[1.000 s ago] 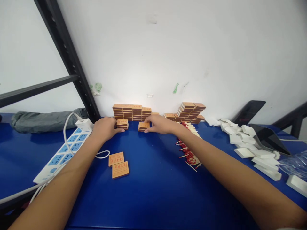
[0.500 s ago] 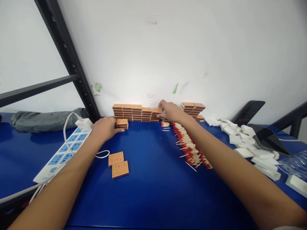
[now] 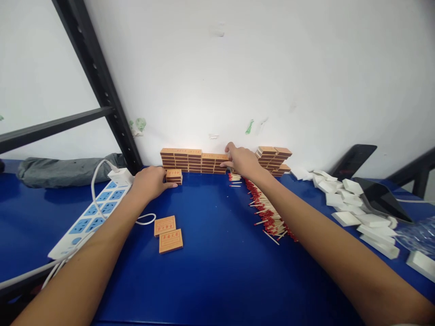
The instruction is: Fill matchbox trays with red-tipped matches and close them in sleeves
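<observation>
Orange matchboxes stand in a stacked row (image 3: 188,161) against the wall. At its right end is my right hand (image 3: 242,159), thumb and index finger apart beside the end box, with nothing seen between them. My left hand (image 3: 152,182) rests on the table, its thumb against a small stack of matchboxes (image 3: 174,176) in front of the row's left end; its fingers curl behind and are partly hidden. Two matchboxes (image 3: 170,241) lie flat nearer to me. More matchboxes (image 3: 276,156) are stacked unevenly beyond my right wrist. Red-tipped matches (image 3: 268,210) lie in a long pile beside my right forearm.
A white power strip (image 3: 91,215) with cables lies at left, near a grey rolled bundle (image 3: 71,171) and a black metal frame (image 3: 102,81). White blocks (image 3: 351,197), a dark tray-like object (image 3: 380,197) and clear plastic (image 3: 419,235) are at right on the blue table (image 3: 217,271).
The right end of the row now sits level and closed up with the boxes beside it. My right hand's fingers have parted slightly from the end box. My left hand has hardly moved.
</observation>
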